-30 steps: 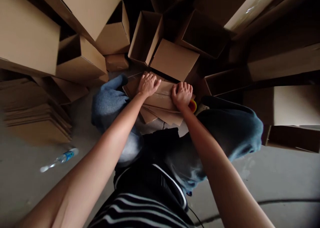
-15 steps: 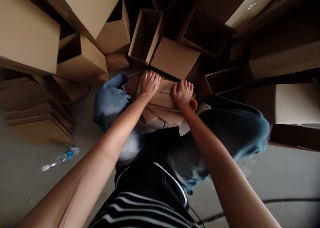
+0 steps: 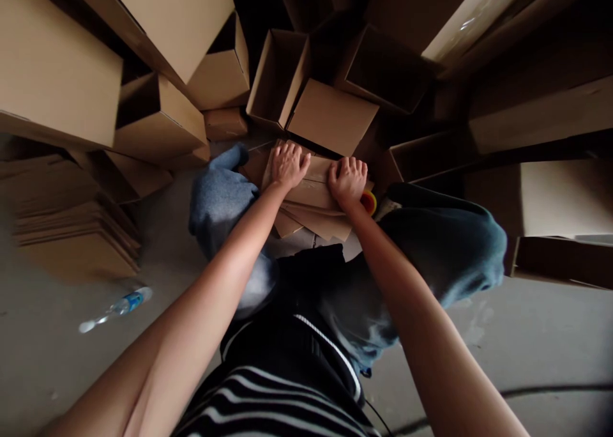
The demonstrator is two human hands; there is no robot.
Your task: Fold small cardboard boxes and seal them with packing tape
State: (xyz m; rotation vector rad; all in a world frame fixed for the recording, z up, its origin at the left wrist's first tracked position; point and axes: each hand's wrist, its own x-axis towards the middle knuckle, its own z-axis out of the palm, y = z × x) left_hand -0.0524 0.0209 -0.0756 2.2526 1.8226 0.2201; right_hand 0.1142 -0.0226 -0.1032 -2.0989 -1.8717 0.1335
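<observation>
A flattish brown cardboard box lies on the floor between my bent knees, with a strip of tape across its top. My left hand rests palm down on its left part, fingers pointing away and the thumb held apart. On the right part presses my right hand, its fingers bent towards the far edge and its thumb spread. The fingertips of both hands are partly hidden. Beside my right wrist a yellow and red tape roll shows in part. Loose cardboard pieces stick out under the near side of the box.
Open cardboard boxes crowd the far side, with one closed flap panel just beyond my hands. A stack of flat cardboard stands at left, near a plastic bottle lying on the floor. A dark cable runs at lower right.
My left thumb has spread away from the fingers, and the left hand's fingers look straighter. The right hand stays on the cardboard box. The camera view has shifted slightly.
</observation>
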